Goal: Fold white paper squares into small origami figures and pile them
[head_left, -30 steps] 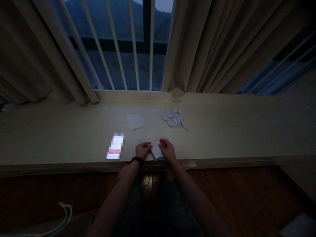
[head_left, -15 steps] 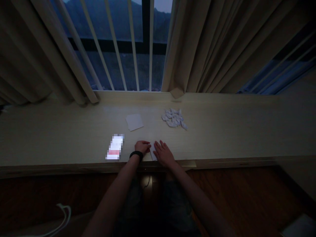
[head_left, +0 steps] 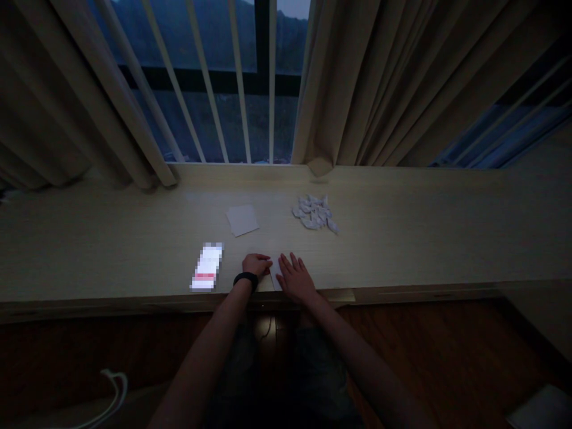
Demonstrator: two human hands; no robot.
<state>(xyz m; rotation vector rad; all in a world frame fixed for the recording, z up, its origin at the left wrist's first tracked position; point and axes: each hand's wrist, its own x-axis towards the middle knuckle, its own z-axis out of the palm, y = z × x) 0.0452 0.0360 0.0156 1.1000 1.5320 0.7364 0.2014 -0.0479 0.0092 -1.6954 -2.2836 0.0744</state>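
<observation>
A small white piece of paper lies near the front edge of the pale surface, between my hands. My left hand, with a black band on its wrist, pinches the paper's upper left edge. My right hand lies flat with fingers stretched out, over the paper's right side. Beyond my left hand is a small stack of white square sheets. Several folded or crumpled white paper pieces are heaped farther back on the right.
A lit phone with a blurred screen lies left of my left hand. Behind the pale ledge are curtains and a barred window. A white cord shows at the lower left.
</observation>
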